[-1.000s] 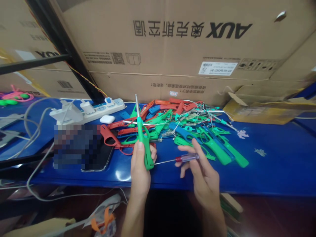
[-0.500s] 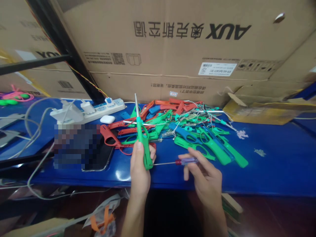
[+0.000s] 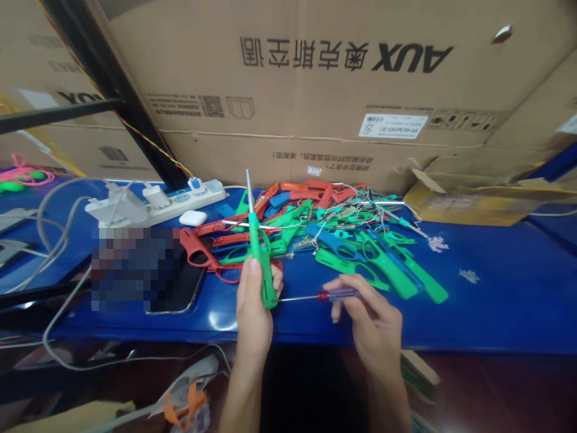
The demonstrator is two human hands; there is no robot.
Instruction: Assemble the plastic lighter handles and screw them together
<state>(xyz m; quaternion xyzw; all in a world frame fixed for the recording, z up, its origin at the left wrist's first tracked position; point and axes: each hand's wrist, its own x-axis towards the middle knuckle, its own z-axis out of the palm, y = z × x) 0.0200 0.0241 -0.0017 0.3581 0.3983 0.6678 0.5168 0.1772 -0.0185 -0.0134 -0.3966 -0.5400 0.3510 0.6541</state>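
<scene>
Below the brown cardboard box (image 3: 342, 90) printed "AUX" upside down, the left hand (image 3: 253, 307) still grips a green plastic lighter shell (image 3: 261, 264) pointing to 12 o'clock, while at 3 o'clock the right hand (image 3: 372, 328) pinches the unmoved red-handled slim screwdriver (image 3: 331, 295) touching its base.

Cardboard boxes (image 3: 342, 90), power strip (image 3: 180, 197), white earbud case (image 3: 193, 218)

Lighter (image 3: 259, 252) upright in left hand (image 3: 253, 307), front-centre of table (image 3: 496, 300). Screwdriver (image 3: 320, 295) in right hand (image 3: 374, 328), lying across, tip at lighter's base. Pile of lighter shells (image 3: 342, 240) behind both hands. Phone (image 3: 178, 288) left of left hand, earbud case (image 3: 193, 218) + power strip (image 3: 162, 201) behind it. Cardboard boxes (image 3: 315, 90) along back, behind everything.
</scene>
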